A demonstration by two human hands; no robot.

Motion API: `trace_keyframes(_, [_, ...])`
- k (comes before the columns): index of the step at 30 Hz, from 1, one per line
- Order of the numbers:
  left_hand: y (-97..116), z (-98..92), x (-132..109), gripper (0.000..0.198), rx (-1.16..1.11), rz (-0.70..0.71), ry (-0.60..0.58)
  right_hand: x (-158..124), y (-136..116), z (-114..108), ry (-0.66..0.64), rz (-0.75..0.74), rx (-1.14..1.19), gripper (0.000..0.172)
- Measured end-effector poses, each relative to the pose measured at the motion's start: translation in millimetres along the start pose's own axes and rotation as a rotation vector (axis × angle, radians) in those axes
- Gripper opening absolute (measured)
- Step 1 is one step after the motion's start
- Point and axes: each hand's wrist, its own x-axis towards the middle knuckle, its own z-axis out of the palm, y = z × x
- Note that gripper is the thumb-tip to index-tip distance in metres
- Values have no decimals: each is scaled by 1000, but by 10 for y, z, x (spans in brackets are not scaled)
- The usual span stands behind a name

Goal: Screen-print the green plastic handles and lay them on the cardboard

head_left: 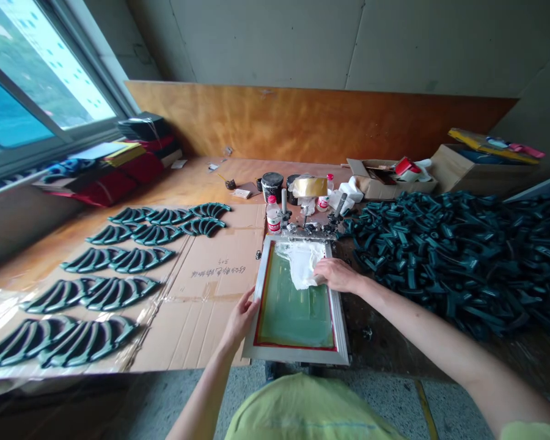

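Note:
A screen printing frame point(343, 333) with a silver metal border and a green mesh lies in front of me, its far end at a metal hinge clamp point(309, 231). My left hand point(244, 313) grips the frame's left border, its fingers partly hidden at the edge. In my right hand point(340, 275) is a white cloth point(304, 263), pinched near its right side and lying crumpled on the upper part of the mesh. A whitish wet-looking smear shows around the cloth.
Rows of dark green fan-shaped parts point(114, 293) lie on flattened cardboard point(201, 311) at the left. A heap of dark green plastic parts point(458, 263) covers the right side. Behind the frame stand a bottle point(273, 215), a black tub point(272, 185) and a tape roll point(310, 186).

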Motion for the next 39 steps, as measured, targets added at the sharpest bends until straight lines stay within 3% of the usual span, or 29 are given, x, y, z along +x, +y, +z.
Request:
trace_keyframes(4, [95, 15, -49, 89, 5, -12, 25, 115, -9, 119, 172, 117, -70, 20])
trace_keyframes(9, [225, 51, -124, 93, -41, -39, 33, -91, -115, 360, 233, -9, -63, 28])
trace_keyframes(13, [372, 52, -204, 92, -52, -46, 29, 56, -41, 128, 238, 68, 69, 25])
trace_keyframes(18, [814, -44, -358, 84, -119, -31, -48, 608, 213, -324, 280, 333, 98, 62])
trace_keyframes(20, [1060, -83, -384, 68, -120, 0, -29, 643, 378, -461, 357, 403, 65, 58])
trace_keyframes(23, [1445, -79, -321, 55, -128, 97, 37, 417, 657, -518, 543, 557, 47, 34])
trace_keyframes(25, [1697, -27, -218, 55, -207, 225, 29, 175, 773, -405, 549, 673, 76, 24])
trace_keyframes(27, [1944, 40, -96, 50, -283, 331, 10, -44, 767, -174, 457, 703, 124, 21])
trace_keyframes(29, [2167, 94, 18, 44, -296, 372, 12, -185, 645, 111, 340, 629, 176, 19])
trace_keyframes(31, [2319, 125, 98, 44, -287, 376, 3, -234, 473, 359, 250, 507, 179, 30])
trace_keyframes(33, [2334, 157, 120, 50, -308, 412, 20, -218, 313, 502, 177, 403, 136, 39])
trace_keyframes(36, [2018, 294, 15, 59, -322, 398, 113, -157, 78, 525, 178, 388, 76, 19])
trace_keyframes(38, [1629, 468, -135, 66, -235, 193, 33, -131, -165, 509, 264, 410, 57, 8])
trace_keyframes(39, [1416, 567, -219, 70, -172, 21, -93, -122, -321, 518, 314, 399, 39, 7])
